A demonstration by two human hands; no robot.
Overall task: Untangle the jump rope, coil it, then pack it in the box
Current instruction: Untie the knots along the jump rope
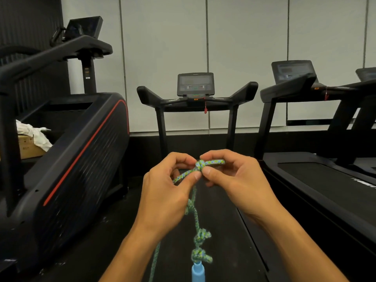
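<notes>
A green-and-blue speckled jump rope [196, 218] hangs in front of me over a treadmill belt. Both hands work at a tight knot [200, 165] held at chest height. My left hand [166, 192] pinches the rope just left of the knot with thumb and fingers. My right hand [236, 180] pinches the knot and the short rope end sticking out to the right. Below the hands the rope carries three more knots, the lowest one [200, 256] sitting right above a light blue handle [197, 271]. A second strand drops to the bottom edge at lower left.
A black treadmill [195, 94] stands straight ahead, its belt under my hands. A stair-climber machine [77, 159] fills the left side, another treadmill [325, 180] the right. A cardboard box [26, 147] with white cloth on it sits behind the left machine.
</notes>
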